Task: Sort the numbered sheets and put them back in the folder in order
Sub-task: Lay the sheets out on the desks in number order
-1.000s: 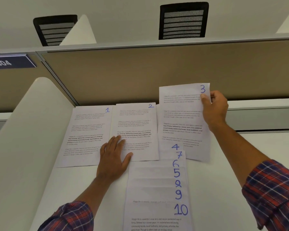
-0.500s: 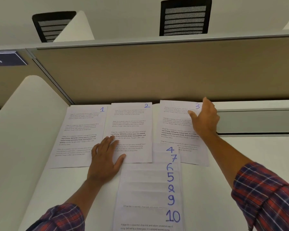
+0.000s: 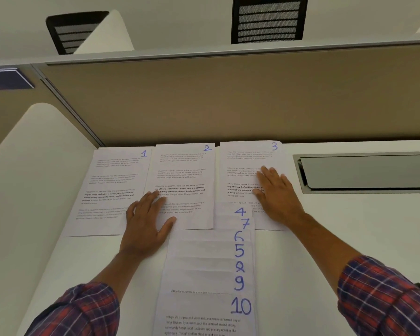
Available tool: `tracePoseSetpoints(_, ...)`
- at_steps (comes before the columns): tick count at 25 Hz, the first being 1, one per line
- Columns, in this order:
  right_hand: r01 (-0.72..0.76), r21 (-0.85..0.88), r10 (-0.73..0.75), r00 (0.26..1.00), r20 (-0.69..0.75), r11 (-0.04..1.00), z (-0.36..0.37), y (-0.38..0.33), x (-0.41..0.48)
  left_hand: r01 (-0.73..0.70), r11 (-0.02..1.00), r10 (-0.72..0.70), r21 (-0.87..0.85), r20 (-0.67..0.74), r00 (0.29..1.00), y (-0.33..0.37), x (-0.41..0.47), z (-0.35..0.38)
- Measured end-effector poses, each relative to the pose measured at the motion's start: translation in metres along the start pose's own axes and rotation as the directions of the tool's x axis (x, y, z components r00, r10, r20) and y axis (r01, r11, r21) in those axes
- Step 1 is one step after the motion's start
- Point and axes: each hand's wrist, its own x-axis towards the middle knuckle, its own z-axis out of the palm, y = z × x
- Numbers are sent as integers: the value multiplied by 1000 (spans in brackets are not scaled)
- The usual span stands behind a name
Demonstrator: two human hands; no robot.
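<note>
Sheet 3 (image 3: 243,175) flat under right hand (image 3: 275,192) | left hand (image 3: 144,223) on sheet 2 (image 3: 184,175)

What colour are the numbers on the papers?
Blue, handwritten, like the 10; head view shows it best.

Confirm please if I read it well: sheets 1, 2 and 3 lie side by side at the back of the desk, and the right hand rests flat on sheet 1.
Not quite. In the head view the right hand rests flat on sheet 3, not sheet 1. The rest is right.
</note>
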Motion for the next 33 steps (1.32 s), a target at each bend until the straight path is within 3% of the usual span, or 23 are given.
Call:
tracePoseSetpoints(6, 19, 47, -18, 1000, -5, 999, -2, 0, -1, -9, 1000, 9, -6, -9, 1000, -3, -1, 2)
tracePoseSetpoints(12, -33, 254, 98, 965, -245, 967, 0, -29, -27, -28, 999, 28, -16, -36, 999, 0, -1, 2)
tracePoseSetpoints(15, -94, 459, 193, 965, -175, 884, 10, -40, -39, -36, 999, 35, -25, -47, 998, -2, -2, 1)
tracePoseSetpoints(21, -330, 604, 383, 923, 44, 725, -6, -64, -50, -36, 989, 21, -141, -107, 994, 9, -4, -10)
tracePoseSetpoints(24, -345, 626, 411, 911, 42, 700, -17, -70, -51, -175, 978, 160, -110, -137, 978, 57, -19, -21)
tracePoseSetpoints(28, -311, 671, 396, 918, 27, 674, -36, -83, -56, -381, 924, 381, -23, 103, 919, 111, -64, -6)
tracePoseSetpoints(33, -271, 692, 416, 908, -47, 669, -54, -85, -67, -381, 924, 365, 13, 262, 893, 115, -85, 9)
